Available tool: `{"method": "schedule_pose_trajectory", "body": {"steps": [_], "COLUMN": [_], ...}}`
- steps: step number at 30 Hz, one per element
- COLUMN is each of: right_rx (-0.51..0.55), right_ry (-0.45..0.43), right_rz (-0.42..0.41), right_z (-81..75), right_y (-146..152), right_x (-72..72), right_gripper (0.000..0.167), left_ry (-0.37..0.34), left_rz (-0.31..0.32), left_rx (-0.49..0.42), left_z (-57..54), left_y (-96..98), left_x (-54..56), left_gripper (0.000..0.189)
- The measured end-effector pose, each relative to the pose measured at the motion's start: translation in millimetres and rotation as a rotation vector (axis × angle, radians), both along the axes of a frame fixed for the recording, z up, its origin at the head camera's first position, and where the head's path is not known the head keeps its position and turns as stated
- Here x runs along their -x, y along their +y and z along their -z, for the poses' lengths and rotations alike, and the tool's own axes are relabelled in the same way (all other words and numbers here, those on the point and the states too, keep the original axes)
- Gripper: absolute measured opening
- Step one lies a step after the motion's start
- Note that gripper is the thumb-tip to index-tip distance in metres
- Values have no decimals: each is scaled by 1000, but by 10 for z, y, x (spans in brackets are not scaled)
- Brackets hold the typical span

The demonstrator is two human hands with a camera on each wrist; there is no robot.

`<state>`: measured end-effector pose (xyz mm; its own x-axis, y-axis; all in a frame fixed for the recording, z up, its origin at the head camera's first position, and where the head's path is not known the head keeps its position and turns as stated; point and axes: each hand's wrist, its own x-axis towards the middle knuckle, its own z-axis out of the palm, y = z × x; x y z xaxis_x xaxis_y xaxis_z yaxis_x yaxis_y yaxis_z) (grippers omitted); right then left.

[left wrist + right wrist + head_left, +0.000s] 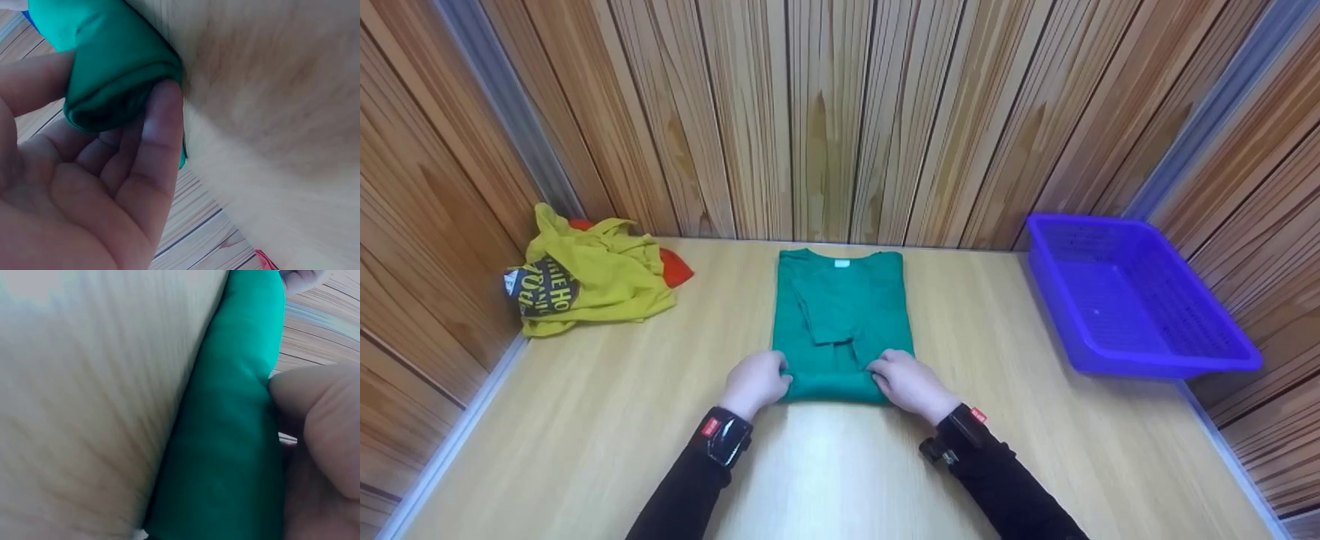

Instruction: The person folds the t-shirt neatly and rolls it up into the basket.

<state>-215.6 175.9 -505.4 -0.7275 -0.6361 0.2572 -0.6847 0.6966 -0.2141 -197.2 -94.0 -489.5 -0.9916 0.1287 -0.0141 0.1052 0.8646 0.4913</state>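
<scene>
A green T-shirt (859, 300) lies in the middle of the table, its sides folded in and its collar toward the back wall. The near edge is rolled into a thick band. My left hand (756, 381) grips the left end of this roll; in the left wrist view, thumb and fingers curl round the layered spiral of cloth (124, 67). At the roll's other end, my right hand (911, 384) pinches the fabric. The right wrist view has its thumb (309, 391) pressing into the smooth green roll (230, 416), with the other fingers mostly hidden.
A crumpled yellow shirt (615, 281) with dark print sits at the left, over a red cloth (675, 268). On the right stands a purple plastic basket (1174, 364). Wood-panelled walls (829, 120) enclose the table's back and both sides.
</scene>
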Motion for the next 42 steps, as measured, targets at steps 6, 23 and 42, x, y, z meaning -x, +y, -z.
{"method": "schedule_pose_trajectory", "body": {"steps": [6,23,42], "right_rx": [3,-133,-201], "right_ry": [44,250,142], "right_rz": [63,-53,-67], "right_z": [-6,-72,24], "right_y": [-39,-116,-75], "right_x": [-23,-353,-373], "right_gripper": [13,44,43], "left_ry": [20,20,577], "left_rz": [-18,-15,72], "left_rx": [41,59,436], "left_z": [-1,-31,71], "left_y": [28,53,228], "left_x": [9,-5,-304], "left_gripper": [13,12,17]}}
